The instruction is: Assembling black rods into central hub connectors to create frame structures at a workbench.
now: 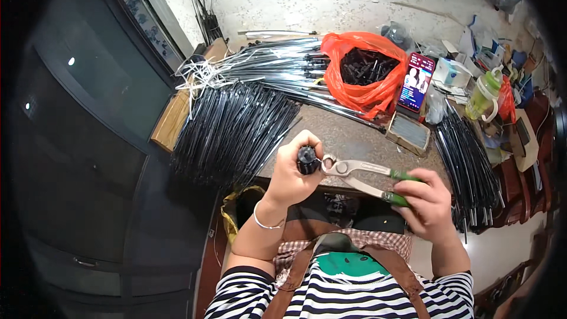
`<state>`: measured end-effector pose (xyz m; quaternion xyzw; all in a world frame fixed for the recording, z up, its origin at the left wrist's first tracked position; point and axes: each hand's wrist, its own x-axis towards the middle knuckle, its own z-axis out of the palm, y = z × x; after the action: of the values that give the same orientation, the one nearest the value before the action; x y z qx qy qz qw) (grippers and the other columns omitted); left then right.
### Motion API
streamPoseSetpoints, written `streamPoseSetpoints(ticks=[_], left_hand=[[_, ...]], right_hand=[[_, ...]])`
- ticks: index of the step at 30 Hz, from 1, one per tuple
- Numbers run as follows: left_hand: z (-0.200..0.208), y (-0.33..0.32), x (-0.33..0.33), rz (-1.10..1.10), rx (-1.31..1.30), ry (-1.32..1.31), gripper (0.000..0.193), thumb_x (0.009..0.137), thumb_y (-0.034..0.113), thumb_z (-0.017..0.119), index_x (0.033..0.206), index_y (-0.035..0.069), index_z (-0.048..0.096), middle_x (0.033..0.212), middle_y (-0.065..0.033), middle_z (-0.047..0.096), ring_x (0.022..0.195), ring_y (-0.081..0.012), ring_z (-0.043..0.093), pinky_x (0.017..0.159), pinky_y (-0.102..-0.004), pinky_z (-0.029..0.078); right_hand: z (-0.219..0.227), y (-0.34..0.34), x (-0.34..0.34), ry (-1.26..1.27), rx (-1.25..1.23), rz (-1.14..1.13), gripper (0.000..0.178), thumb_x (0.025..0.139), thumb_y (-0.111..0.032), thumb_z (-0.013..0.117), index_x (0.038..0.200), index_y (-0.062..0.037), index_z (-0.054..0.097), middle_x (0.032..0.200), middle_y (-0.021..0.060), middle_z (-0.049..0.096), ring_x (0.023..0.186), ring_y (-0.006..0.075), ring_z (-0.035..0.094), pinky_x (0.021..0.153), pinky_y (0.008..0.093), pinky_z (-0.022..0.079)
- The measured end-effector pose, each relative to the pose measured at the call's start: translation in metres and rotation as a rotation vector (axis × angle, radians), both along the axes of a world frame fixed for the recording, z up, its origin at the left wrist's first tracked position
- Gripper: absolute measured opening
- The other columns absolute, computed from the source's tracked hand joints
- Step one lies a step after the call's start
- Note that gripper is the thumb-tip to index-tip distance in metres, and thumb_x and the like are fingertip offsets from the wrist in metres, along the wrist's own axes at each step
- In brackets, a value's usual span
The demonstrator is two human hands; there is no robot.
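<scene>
My left hand (293,171) is wrapped round a black ribbed cylindrical piece (308,160), its end facing up. Whatever continues below it is hidden by my fingers. In my right hand (426,202) are pincers (360,171) with bare metal jaws and green grips. The jaws meet the side of the black piece beside my left thumb; what lies between them is too small to tell. Beyond my hands, a red plastic bag (342,85) stands with its mouth wide, holding small black parts (367,68).
Thin black rods (233,133) lie bundled at left, with silvery rods (271,59) behind. More black rods (472,177) hang over the right edge. A lit phone (416,82) leans behind a small box (409,134). A green bottle (484,95) stands among clutter.
</scene>
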<state>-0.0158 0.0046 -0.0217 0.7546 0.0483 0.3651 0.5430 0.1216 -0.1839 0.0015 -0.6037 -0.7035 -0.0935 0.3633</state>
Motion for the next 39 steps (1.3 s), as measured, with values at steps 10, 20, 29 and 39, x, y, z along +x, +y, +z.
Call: streamPoseSetpoints(ticks=[10,20,29,39], left_hand=[[0.008,-0.006,0.005,-0.184,0.011,-0.049,0.022,0.06,-0.006,0.055,0.072,0.002,0.038,0.067,-0.0031,0.041,0.061,-0.0077,0.04,0.057,-0.0187,0.036],[0.024,-0.017,0.01,-0.292,-0.114,-0.218,0.026,0.06,0.002,0.059,0.078,0.003,0.041,0.07,-0.0008,0.043,0.062,-0.0055,0.039,0.057,-0.0174,0.034],[0.019,-0.004,0.001,-0.123,-0.098,-0.125,0.027,0.057,-0.005,0.056,0.078,0.002,0.041,0.07,-0.0025,0.042,0.064,-0.0084,0.041,0.061,-0.0209,0.036],[0.03,-0.004,0.0,-0.138,0.081,-0.011,0.026,0.053,-0.01,0.049,0.076,0.001,0.041,0.068,-0.0012,0.043,0.06,-0.0066,0.04,0.057,-0.0183,0.035]], right_hand=[[-0.019,0.019,-0.011,1.236,-0.988,0.339,0.041,0.054,-0.001,0.057,0.091,-0.0024,0.041,0.062,0.0045,0.049,0.048,0.0101,0.047,0.045,0.0207,0.04],[-0.019,0.002,0.002,1.52,-0.986,0.389,0.005,0.058,0.0,0.05,0.061,0.0037,0.047,0.05,0.0071,0.049,0.042,0.0124,0.047,0.041,0.0228,0.038],[-0.004,0.017,0.005,0.07,0.088,-0.113,0.038,0.05,-0.004,0.052,0.087,-0.0002,0.044,0.07,0.0156,0.047,0.062,0.0294,0.046,0.056,0.0359,0.038],[-0.016,0.022,-0.011,0.6,-0.507,0.008,0.039,0.051,-0.007,0.057,0.087,0.0006,0.043,0.06,0.0062,0.046,0.05,0.0139,0.045,0.048,0.0239,0.037]])
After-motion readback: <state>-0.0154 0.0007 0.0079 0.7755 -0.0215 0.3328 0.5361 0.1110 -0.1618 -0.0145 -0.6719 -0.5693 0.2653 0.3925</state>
